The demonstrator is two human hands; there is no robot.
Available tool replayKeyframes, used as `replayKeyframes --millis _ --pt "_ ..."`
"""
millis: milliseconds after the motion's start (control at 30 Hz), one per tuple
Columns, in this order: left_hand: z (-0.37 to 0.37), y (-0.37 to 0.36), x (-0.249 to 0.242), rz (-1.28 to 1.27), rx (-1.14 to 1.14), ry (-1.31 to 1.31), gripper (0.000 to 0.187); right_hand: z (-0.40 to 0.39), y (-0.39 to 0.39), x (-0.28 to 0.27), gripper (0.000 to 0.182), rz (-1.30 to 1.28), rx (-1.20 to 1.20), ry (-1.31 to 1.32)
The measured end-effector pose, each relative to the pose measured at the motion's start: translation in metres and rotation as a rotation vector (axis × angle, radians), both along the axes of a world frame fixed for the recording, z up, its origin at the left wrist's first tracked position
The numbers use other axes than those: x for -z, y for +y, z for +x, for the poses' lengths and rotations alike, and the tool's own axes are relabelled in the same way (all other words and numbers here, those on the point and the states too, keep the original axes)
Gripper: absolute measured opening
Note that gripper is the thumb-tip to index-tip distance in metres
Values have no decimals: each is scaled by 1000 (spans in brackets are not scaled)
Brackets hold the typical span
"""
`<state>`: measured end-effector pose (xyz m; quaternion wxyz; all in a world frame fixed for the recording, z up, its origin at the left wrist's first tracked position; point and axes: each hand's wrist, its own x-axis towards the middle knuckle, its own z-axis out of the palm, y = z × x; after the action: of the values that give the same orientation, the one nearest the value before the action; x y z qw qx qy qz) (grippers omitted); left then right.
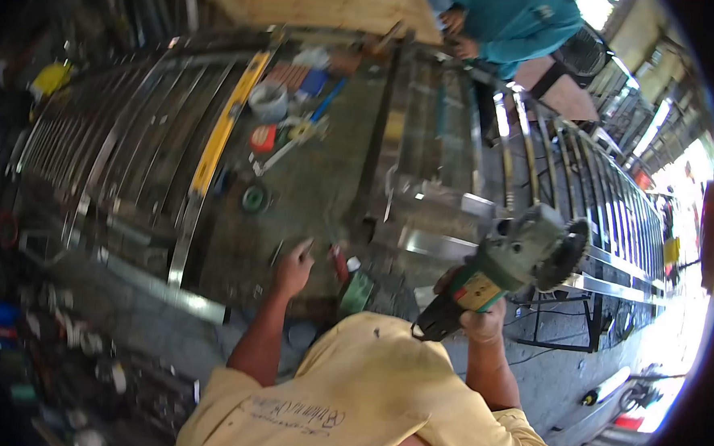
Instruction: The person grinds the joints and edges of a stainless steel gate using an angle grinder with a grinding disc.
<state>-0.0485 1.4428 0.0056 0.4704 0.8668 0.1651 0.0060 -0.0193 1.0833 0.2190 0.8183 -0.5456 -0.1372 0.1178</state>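
My right hand point(485, 320) grips a green angle grinder point(483, 282) by its body, raised at the right of my torso. Its dark, round disc point(565, 254) faces right. Over the near part of the dark worktable point(326, 197) is my left hand point(294, 270), index finger stretched out and the others partly curled; I make out nothing in it. Close to this hand lies a red-handled tool point(339, 262), with a green block-like machine part point(357, 292) just nearer to me. A round green item point(254, 199) lies farther up the table.
A yellow spirit level point(229, 127) lies along a metal frame at left. A white bucket point(268, 101), red tape-measure-like item point(262, 138) and metal square point(280, 154) sit on the table. Barred metal frames point(616, 204) extend right. A co-worker in a teal top point(529, 26) stands across.
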Motion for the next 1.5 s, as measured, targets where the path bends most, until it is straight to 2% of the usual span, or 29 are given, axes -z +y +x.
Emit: replayKeyframes --millis 33,100,300,367,433,533,633,733,833,867,1000,1133,1200,1300,1500 --pt "3 5 10 -155 15 -32 45 0 -1 2 82 10 1 -7" --pt "4 -5 -28 -387 -50 97 42 -7 -6 14 87 -9 -13 3" --pt "8 -11 -20 -631 -92 81 36 -13 -3 1 84 -49 -38 78" --pt "10 -11 -8 -510 -69 67 35 -9 -8 7 72 -54 -59 54" --pt "12 -16 -14 -537 -128 77 31 -6 -12 9 72 -65 -80 59" --pt "12 -19 -40 -404 -115 37 34 -2 -9 4 70 -39 -140 99" --pt "22 -17 -61 -417 -59 82 32 -2 -2 -4 68 -36 -163 131" --pt "33 -33 -93 -626 33 -224 30 2 -1 -5 69 -59 -206 103" --pt "37 -56 -158 -794 125 -316 29 5 1 -10 69 -97 -251 53" --pt "37 -59 -176 -689 181 -351 26 5 3 -10 68 -104 -255 34" --pt "36 -75 -245 -760 392 -459 25 10 13 -20 65 -122 -251 -25" --pt "47 -79 -298 -366 598 -880 25 20 24 -15 78 -115 -236 -87" --pt "52 -79 -326 -215 658 -1071 27 17 35 -24 79 -67 -270 -56" --pt "51 -100 -341 -568 492 -963 28 13 47 -34 79 -44 -308 -47" --pt "54 -117 -322 -943 267 -938 33 9 49 -24 76 -20 -341 -75"
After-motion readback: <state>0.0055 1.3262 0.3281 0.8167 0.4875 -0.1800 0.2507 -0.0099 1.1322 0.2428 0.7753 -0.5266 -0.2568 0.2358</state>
